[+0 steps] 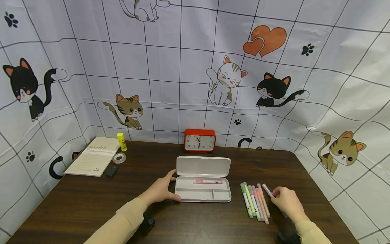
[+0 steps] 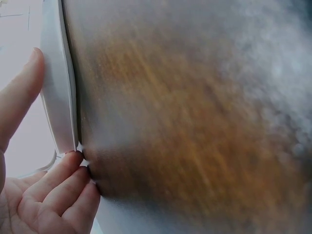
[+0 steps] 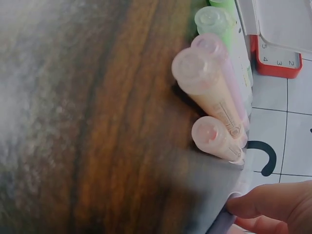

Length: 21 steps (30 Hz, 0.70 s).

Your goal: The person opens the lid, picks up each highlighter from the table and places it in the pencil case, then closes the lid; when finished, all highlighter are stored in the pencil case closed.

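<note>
A white pencil case (image 1: 202, 199) lies on the table with its lid raised at the back. One pink marker (image 1: 208, 182) sits in its rear compartment. My left hand (image 1: 163, 188) grips the case's left end, thumb at the front corner and fingers at the back; the left wrist view shows the thumb (image 2: 22, 95) against the case wall. Over on the right, my right hand (image 1: 287, 202) pinches a light purple marker (image 1: 268, 190), which lies slanted beside a row of markers (image 1: 255, 203) in green, purple and orange. In the right wrist view, the thumb (image 3: 256, 201) presses on that purple marker.
Behind the case stands a red clock (image 1: 199, 140). At the back left are a notebook (image 1: 94, 156), a yellow glue stick (image 1: 122, 141), a roll of white tape (image 1: 119, 158) and a small dark block (image 1: 111, 170). A cat-printed sheet hangs behind the table.
</note>
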{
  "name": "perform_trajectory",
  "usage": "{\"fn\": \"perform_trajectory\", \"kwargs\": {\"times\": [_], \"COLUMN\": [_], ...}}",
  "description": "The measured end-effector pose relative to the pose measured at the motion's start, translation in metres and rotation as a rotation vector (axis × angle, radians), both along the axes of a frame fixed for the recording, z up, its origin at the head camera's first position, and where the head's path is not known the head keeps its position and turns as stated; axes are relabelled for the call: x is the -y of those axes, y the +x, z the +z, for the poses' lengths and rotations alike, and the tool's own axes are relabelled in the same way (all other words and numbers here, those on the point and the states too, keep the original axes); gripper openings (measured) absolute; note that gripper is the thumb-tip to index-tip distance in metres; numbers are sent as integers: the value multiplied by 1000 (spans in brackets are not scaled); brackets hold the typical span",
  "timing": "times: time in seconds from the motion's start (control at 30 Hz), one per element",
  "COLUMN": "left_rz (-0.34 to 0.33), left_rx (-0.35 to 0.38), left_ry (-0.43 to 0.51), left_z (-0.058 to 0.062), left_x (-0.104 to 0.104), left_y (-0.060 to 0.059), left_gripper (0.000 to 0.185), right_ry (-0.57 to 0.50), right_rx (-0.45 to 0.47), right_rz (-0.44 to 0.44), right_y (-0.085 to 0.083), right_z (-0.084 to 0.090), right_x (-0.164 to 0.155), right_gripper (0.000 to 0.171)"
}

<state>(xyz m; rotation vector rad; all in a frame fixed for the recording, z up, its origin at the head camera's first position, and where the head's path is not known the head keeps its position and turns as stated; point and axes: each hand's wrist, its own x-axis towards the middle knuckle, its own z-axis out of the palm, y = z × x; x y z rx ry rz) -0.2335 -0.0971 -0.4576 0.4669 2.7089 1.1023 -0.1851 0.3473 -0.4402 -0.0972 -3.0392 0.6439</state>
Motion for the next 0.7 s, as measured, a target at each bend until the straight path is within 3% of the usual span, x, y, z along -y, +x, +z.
{"fn": "perform_trajectory", "kwargs": {"times": [0.23, 0.7], "left_rz": [2, -23], "left_rx": [5, -20], "left_ry": [-1, 8], "left_z": [1, 1], "left_x": [0, 1], "left_y": [1, 2], "left_gripper": [110, 109], "right_ry": [15, 49], "right_rx": [-75, -106], "right_rz": [5, 80], "right_y": [0, -10], "right_z": [2, 12], "right_x": [2, 27], "right_gripper": [10, 9]}}
